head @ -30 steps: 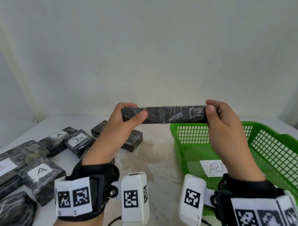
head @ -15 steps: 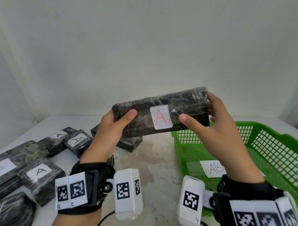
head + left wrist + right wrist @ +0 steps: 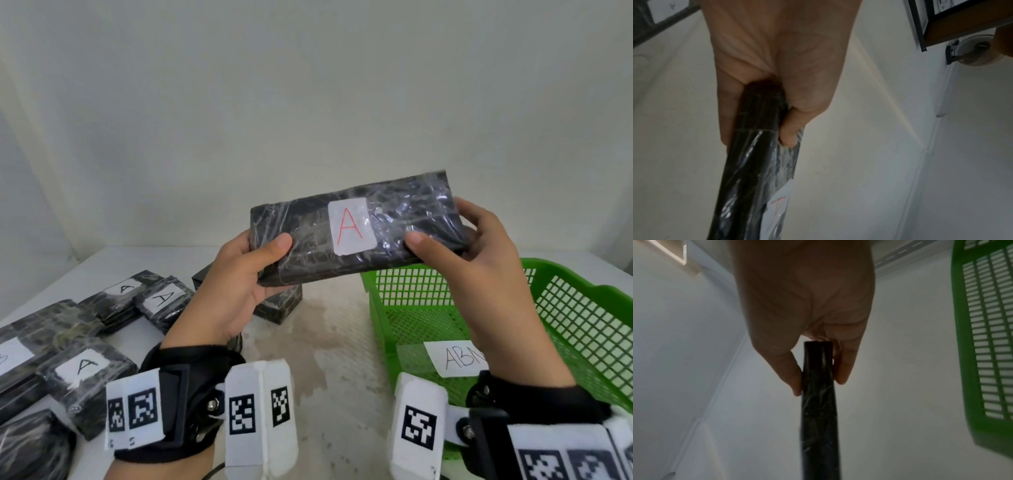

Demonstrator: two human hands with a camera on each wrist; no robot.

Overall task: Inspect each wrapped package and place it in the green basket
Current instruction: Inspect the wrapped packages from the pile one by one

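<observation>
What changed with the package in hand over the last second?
The black plastic-wrapped package was edge-on to the head camera; it has been rotated so its broad face with the white label and red A shows. The left hand and right hand kept gripping its two ends. The green plastic basket and the packages on the table stayed put.

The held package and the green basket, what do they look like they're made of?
Held package: dark material under clear glossy plastic film, judging by wrinkles and glare; white label looks like paper. Green basket: probably moulded plastic, with uniform colour and a regular lattice.
</observation>
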